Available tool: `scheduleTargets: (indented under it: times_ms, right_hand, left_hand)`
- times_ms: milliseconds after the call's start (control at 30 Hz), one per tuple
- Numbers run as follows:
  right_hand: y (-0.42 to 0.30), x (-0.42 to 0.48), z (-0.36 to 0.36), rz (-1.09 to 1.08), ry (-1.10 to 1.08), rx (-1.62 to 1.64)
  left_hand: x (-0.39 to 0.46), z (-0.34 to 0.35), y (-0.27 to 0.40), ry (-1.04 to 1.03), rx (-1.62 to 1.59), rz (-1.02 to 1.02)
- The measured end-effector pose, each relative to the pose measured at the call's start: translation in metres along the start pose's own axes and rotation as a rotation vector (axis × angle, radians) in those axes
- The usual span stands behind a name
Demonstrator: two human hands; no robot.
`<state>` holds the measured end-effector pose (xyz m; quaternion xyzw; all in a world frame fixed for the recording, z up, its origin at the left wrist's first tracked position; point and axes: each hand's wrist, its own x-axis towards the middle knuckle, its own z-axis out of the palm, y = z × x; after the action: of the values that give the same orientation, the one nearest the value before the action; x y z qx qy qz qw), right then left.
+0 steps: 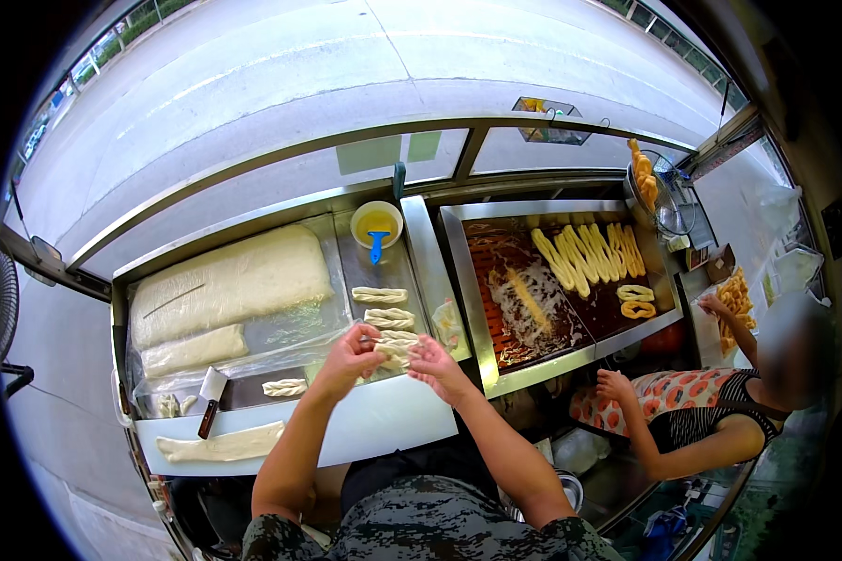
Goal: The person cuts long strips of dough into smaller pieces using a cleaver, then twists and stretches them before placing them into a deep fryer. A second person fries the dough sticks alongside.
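Note:
A pale piece of looped dough spans between my two hands above the worktop's front edge. My left hand pinches its left end, and my right hand pinches the right end. Just beyond it, shaped dough pieces lie in a column on the metal worktop, partly hidden by my fingers. To the left of my left hand is another shaped piece. A flat dough strip rests on the white cutting board. Near it, a wide-bladed knife lies with its handle over the board.
Plastic film covers a large dough slab. A blue brush sits in a bowl of yellow liquid. To the right, dough sticks fry in an oil vat. A co-worker stands by fried dough sticks.

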<state>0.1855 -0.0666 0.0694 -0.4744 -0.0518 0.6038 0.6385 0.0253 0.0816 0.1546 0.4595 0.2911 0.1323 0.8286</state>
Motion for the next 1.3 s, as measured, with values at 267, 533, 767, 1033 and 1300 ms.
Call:
scheduleTargets:
  times_ms: [267,533,767,1033,1300]
  right_hand:
    - [-0.001,-0.045,-0.032,-0.006,0.166,0.033]
    - [0.007,-0.066,-0.153,-0.397,0.769,0.309]
    - [-0.027,-0.151,-0.269,-0.404,1.064,-0.036]
    - [-0.068,-0.209,-0.33,-0.458,0.965,0.321]
    - [-0.178,-0.19,-0.305,-0.588,0.764,0.085]
  left_hand:
    - [0.012,0.008,-0.072,0.166,0.132,-0.003]
    - [0.025,0.009,-0.09,0.29,-0.078,-0.021]
    - [0.067,-0.022,-0.052,0.491,-0.259,-0.062]
    - [0.184,0.029,-0.014,0.182,0.154,0.032]
    - [0.318,0.091,0.021,0.218,0.52,0.233]
